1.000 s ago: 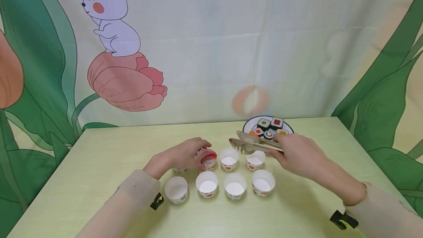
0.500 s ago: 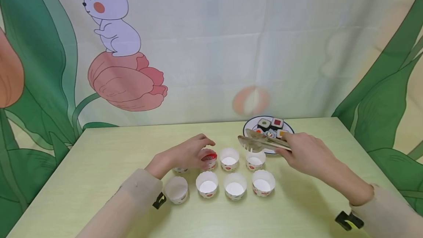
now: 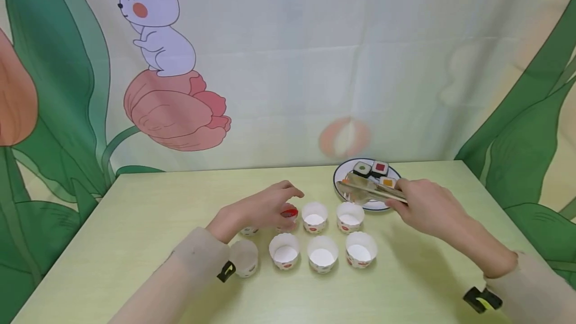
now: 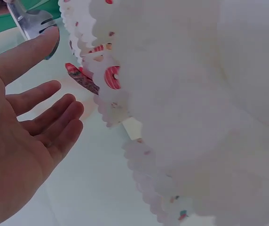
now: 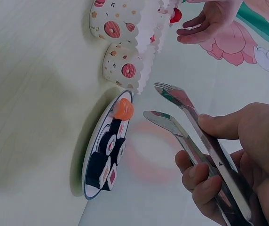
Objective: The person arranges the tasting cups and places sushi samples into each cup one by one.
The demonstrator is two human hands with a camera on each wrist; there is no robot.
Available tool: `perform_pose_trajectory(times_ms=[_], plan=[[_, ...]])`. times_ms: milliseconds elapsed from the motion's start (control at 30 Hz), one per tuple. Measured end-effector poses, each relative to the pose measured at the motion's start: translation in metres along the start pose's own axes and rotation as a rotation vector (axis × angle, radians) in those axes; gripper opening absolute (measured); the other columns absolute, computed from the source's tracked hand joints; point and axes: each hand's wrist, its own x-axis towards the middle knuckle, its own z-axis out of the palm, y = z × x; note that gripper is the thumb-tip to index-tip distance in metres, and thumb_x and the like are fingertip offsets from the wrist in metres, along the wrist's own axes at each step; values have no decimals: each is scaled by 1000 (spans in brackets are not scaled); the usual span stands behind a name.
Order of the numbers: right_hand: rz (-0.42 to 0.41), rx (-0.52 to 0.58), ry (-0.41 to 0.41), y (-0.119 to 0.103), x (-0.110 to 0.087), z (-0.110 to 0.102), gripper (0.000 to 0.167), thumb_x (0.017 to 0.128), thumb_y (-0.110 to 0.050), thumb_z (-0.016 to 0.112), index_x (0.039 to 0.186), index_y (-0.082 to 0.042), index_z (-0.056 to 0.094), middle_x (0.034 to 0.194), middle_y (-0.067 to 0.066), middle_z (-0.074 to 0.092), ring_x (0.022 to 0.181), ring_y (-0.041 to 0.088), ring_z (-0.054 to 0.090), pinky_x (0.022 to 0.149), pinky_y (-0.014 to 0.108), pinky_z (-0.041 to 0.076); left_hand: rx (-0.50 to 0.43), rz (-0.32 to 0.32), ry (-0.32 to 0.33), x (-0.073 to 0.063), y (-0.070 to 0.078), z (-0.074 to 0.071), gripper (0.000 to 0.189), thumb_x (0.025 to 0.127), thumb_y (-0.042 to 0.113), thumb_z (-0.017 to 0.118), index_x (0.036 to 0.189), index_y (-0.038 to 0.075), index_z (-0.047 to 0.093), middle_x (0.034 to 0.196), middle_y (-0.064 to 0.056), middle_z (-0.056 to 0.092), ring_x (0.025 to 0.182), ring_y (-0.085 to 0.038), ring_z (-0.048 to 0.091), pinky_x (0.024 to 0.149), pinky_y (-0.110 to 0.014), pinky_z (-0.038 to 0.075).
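Note:
My right hand (image 3: 427,206) grips metal tongs (image 3: 371,191), their tips apart with nothing between them in the right wrist view. In the head view the tongs overlap the white plate (image 3: 375,207). On that plate lie dark-wrapped sushi rolls (image 5: 108,143) and an orange-topped piece (image 5: 124,109). My left hand (image 3: 261,206) hovers at the back-row paper cups, its fingers loosely spread and holding nothing in the left wrist view. Beside its fingers, a red-topped piece (image 3: 289,212) shows in one cup, partly hidden by the hand.
White patterned paper cups stand in two rows on the pale table (image 3: 157,204), among them a front cup (image 3: 322,260) and a back-right cup (image 3: 350,219). A printed cloth (image 3: 270,74) with a rabbit hangs behind the table's back edge.
My right hand has carried the tongs rightward, from over the back cups to over the plate. My left hand has shifted slightly right. The head view has shifted a little.

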Motion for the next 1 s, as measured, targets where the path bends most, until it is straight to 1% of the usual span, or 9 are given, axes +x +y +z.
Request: perform_pose_trajectory(times_ms=[167,300,367,433,533,600,767,867,1000], plan=[[16,-3,-1,6,0,0,30,97,-30,73,95,-2,63,70,1,54,59,18,48,50,33,38,21,2,-19,4,10,-3,62,92,15,78,146,1,51,142,-12,47,115,-26,55,102,-37,45],[30,-5,1,12,0,0,30,97,-31,73,94,-3,62,69,1,53,58,18,48,49,33,37,43,-3,-36,8,14,-2,63,92,16,78,146,1,50,142,-12,48,113,-24,57,100,-36,47],[39,-2,-5,15,0,0,30,97,-31,72,94,-3,62,69,1,53,58,18,48,49,33,37,39,-9,-46,10,15,-1,63,93,16,78,147,1,49,142,-12,47,111,-23,57,92,-35,52],[46,2,-7,19,0,0,30,97,-30,72,94,-2,63,68,1,53,58,18,48,50,33,37,55,-7,-50,13,15,0,64,92,17,78,147,1,49,142,-12,47,111,-23,56,91,-33,51],[57,10,-6,23,0,0,30,98,-30,71,94,-2,63,67,1,52,57,17,47,50,33,36,78,-5,-59,17,16,2,65,92,18,79,147,0,49,142,-12,47,109,-22,54,92,-34,51],[60,12,1,27,0,0,29,98,-30,70,93,-2,62,66,1,51,56,17,46,49,32,35,111,0,-61,20,18,2,66,92,19,80,147,1,50,142,-12,48,109,-21,53,99,-35,45],[78,6,0,37,2,0,29,99,-29,70,91,-3,62,66,2,50,55,17,45,49,32,34,151,-4,-79,25,22,5,66,92,19,80,148,1,49,142,-13,48,105,-20,55,100,-36,46],[86,7,-3,42,3,0,29,99,-30,70,90,-3,61,66,2,50,56,18,45,48,33,35,169,-12,-82,30,21,8,67,92,22,80,147,1,50,141,-13,49,111,-22,56,104,-36,45],[93,7,-5,49,3,-1,30,99,-30,69,90,-2,61,67,2,51,57,19,46,49,34,36,162,-31,-85,33,20,11,69,91,25,81,147,1,50,141,-12,49,125,-24,52,110,-38,40]])
